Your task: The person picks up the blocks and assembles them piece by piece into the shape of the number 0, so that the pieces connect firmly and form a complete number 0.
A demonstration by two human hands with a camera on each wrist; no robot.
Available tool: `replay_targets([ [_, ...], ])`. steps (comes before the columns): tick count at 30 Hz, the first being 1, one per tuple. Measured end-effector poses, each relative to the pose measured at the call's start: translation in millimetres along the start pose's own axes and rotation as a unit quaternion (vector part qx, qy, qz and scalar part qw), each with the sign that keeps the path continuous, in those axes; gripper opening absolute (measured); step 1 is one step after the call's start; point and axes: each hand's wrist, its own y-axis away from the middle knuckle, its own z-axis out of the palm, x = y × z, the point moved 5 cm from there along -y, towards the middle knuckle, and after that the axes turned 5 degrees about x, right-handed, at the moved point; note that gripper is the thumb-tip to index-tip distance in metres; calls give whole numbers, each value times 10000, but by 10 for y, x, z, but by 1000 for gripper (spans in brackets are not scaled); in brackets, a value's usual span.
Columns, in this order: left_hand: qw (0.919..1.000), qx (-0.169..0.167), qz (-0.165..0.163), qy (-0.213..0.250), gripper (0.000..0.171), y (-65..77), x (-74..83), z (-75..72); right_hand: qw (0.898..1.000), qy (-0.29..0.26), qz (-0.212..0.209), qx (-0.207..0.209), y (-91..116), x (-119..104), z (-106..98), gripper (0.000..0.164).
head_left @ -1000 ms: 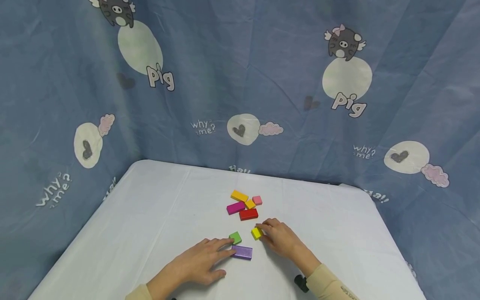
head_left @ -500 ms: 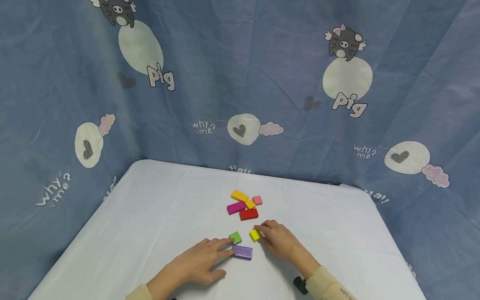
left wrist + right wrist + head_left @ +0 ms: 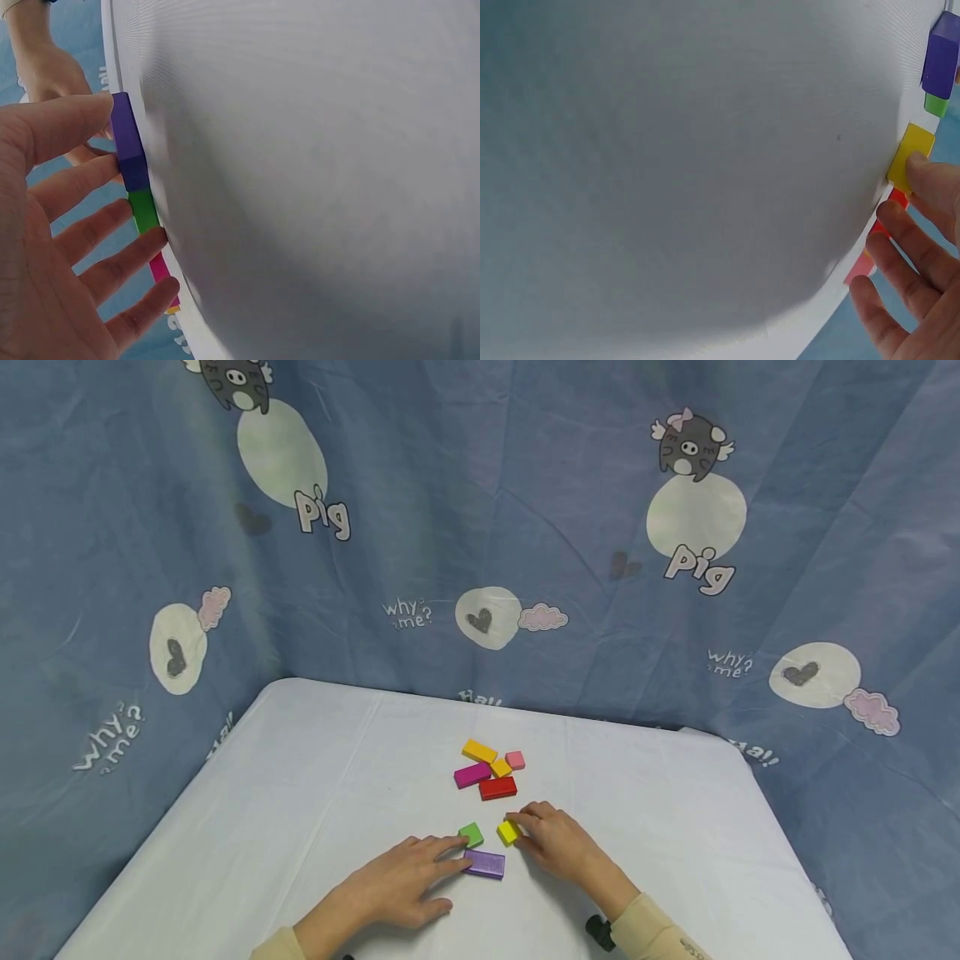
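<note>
In the head view my left hand [image 3: 401, 881] lies spread at the left, its fingertips right at a green cube [image 3: 471, 835] and the left end of a purple rectangular block [image 3: 484, 864]. The left wrist view shows those fingers mostly straight beside the purple block [image 3: 130, 142]. My right hand [image 3: 561, 839] pinches a small yellow block [image 3: 508, 833] between thumb and index finger, low over the white table. That yellow block [image 3: 910, 154] shows under the thumb in the right wrist view; the other fingers reach past it. A short gap separates it from the green cube.
Farther back on the white table [image 3: 360, 810] lie a red block [image 3: 498, 788], a magenta block [image 3: 472, 775], an orange-yellow block [image 3: 479, 751], a small orange-yellow cube [image 3: 500, 767] and a pink cube [image 3: 514, 760]. A blue patterned curtain [image 3: 570, 527] hangs behind.
My right hand has slid the yellow block a little to the left and toward me, closer to the green cube. The left hand, green cube and purple block have stayed put.
</note>
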Motion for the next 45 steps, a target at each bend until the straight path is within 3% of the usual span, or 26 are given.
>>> replay_targets([
  [24, 10000, -67, 27, -64, 57, -17, -17, 11, 9999, 6, -10, -136, 12, -44, 24, 40],
  [45, 9998, 74, 128, -110, 57, -10, -8, -4, 9997, -28, -104, -214, 18, -109, 9, 39],
])
